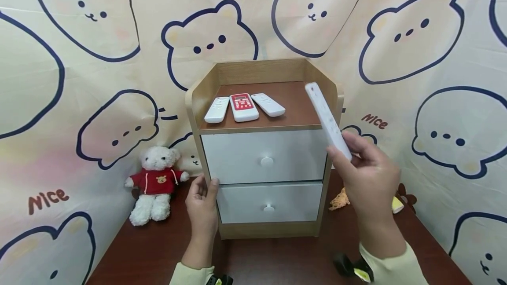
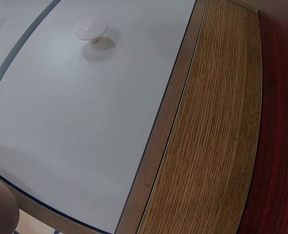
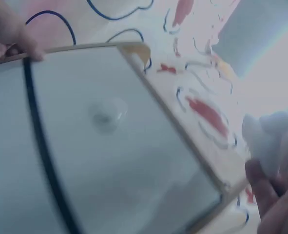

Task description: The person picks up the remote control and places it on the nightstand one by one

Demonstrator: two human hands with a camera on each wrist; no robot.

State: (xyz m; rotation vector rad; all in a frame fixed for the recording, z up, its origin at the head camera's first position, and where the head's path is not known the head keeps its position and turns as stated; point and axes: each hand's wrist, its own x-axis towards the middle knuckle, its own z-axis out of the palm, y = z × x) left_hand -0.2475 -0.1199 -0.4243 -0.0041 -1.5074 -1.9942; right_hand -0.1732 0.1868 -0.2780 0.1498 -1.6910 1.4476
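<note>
My right hand (image 1: 370,179) pinches the lower end of a long white remote control (image 1: 326,118), tilted up in front of the cabinet's right side. In the right wrist view the remote is blurred against bright light. My left hand (image 1: 203,203) holds the left edge of a small wooden drawer cabinet (image 1: 269,231), its thumb at the front edge. On the cabinet's brown top lie a white remote (image 1: 217,110) at left, a white remote with a red face (image 1: 243,107) in the middle, and another white remote (image 1: 268,104) at right.
The cabinet has two white drawers, an upper drawer (image 1: 233,157) and a lower drawer (image 1: 237,206), both closed. A white teddy bear (image 1: 158,184) in a red hoodie sits to the left on the dark red table (image 1: 273,261). An orange-brown item (image 1: 339,200) lies at right.
</note>
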